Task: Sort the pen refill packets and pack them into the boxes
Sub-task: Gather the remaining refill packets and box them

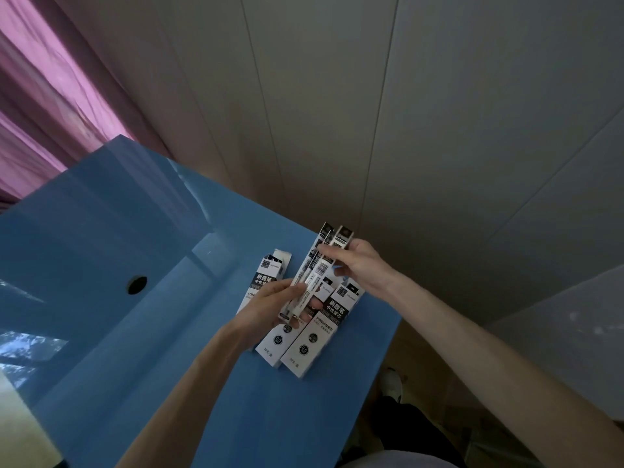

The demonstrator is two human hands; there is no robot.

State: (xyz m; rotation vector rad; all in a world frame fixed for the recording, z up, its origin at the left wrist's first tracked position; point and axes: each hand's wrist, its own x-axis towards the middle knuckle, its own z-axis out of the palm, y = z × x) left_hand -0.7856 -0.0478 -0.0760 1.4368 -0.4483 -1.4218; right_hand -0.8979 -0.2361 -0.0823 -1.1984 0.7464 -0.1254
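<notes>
Here, a bundle of slim refill packets (317,268) is held in the air above the near right corner of a blue table (141,332), tilted so that its far end points up and away toward the wall. The left hand (270,310) grips the lower end of the bundle, fingers curled round it from below, thumb on the upper side. The right hand (354,261) pinches the upper part of the bundle, its fingertips (326,248) on the top packet near the dark printed end. Directly beneath the bundle, three white-and-black boxes lie on the table, roughly parallel and close together. The left box (268,275) lies partly hidden behind the left hand, its far end flap open. The middle box (277,342) lies under the left hand, only its near end plainly showing. The right box (320,327) lies just beside the middle one, nearest the table's right edge, its printed face up. Farther left, a round dark hole (136,284) is set in the table top. Behind the table stands a pale panelled wall (405,113), and a pink curtain (44,96) hangs at the far left. Below the table edge, at right, a shoe (391,383) shows on the floor.
</notes>
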